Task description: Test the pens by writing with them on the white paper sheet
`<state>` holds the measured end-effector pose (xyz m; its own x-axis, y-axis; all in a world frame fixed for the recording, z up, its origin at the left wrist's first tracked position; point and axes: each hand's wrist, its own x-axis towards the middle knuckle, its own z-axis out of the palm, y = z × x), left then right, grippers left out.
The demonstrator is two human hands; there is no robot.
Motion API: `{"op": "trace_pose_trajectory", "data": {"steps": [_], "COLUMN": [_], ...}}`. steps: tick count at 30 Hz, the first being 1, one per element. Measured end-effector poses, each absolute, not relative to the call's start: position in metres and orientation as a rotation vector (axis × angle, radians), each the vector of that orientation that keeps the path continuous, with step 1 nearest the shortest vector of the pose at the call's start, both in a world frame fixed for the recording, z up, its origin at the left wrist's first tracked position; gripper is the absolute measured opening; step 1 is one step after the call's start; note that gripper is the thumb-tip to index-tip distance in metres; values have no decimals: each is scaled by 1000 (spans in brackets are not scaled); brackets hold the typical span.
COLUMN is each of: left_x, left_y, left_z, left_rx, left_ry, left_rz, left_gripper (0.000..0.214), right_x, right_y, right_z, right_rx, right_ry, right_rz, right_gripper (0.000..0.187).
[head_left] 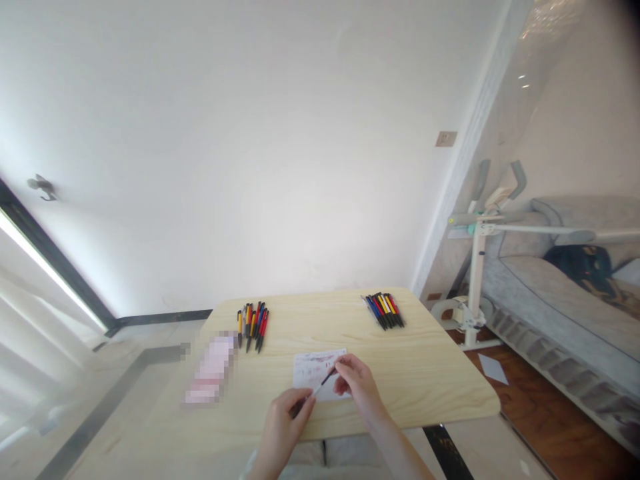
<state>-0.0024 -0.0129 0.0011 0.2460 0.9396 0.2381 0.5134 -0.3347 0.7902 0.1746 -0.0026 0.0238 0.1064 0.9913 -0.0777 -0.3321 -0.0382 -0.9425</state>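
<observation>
In the head view, a slim pen (327,380) is held slantwise between my two hands, over a sheet of paper (306,373) with scribbles and small printed marks. The pen's visible length is dark toward the upper right and pale toward the lower left. My left hand (287,417) pinches the lower, pale end between thumb and fingertips. At the upper end, the fingers of my right hand (356,380) are closed on the pen. Both of its ends are partly hidden by my fingers.
Several coloured pens (253,325) lie grouped at the table's left back, and several more (384,310) at the right back. A blurred-out pink item (213,370) is on the left. Beyond the wooden table (425,373) stand exercise equipment (477,267) and a grey sofa (530,280).
</observation>
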Motion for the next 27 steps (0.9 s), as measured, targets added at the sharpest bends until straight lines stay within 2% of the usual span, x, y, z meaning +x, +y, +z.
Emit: {"op": "trace_pose_trajectory", "data": {"steps": [27], "left_x": [-2], "left_y": [-15], "left_z": [3], "left_rx": [1887], "left_ry": [1333], "left_rz": [1009], "left_gripper": [25], "right_x": [169], "right_y": [-4], "right_z": [17], "right_rx": [-1122], "right_ry": [-947], "right_rz": [1303], "right_gripper": [29]}}
